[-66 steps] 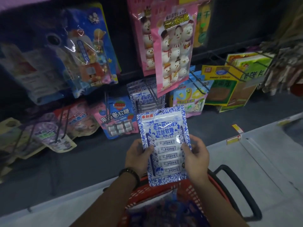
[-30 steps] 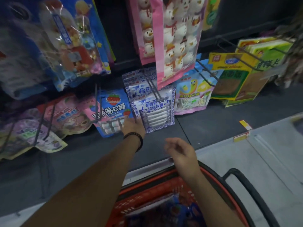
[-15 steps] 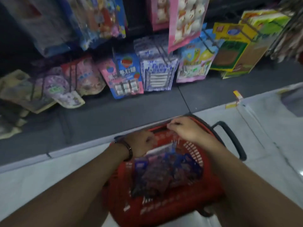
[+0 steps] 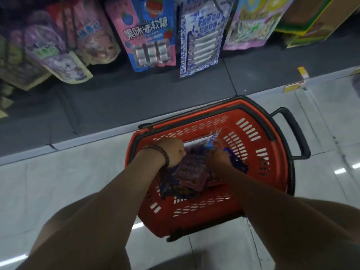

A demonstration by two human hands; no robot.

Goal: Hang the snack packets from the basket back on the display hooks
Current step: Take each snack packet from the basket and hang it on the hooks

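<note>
dark snack packets [image 4: 187, 172] piled in red basket [image 4: 253, 191] on floor

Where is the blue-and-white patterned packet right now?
Head view, top centre: the blue-and-white patterned packet hangs on the display between the strawberry candy packet on its left and the pastel packet on its right, beyond the red basket.

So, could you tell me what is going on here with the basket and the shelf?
A person reaches into a red plastic shopping basket on the pale tiled floor, with the left hand and right hand both down among the dark purple and blue snack packets inside it. Whether either hand has a grip on a packet is too blurred to tell. A blue-and-white patterned packet hangs beyond the basket, beside a pink and blue packet.
</note>
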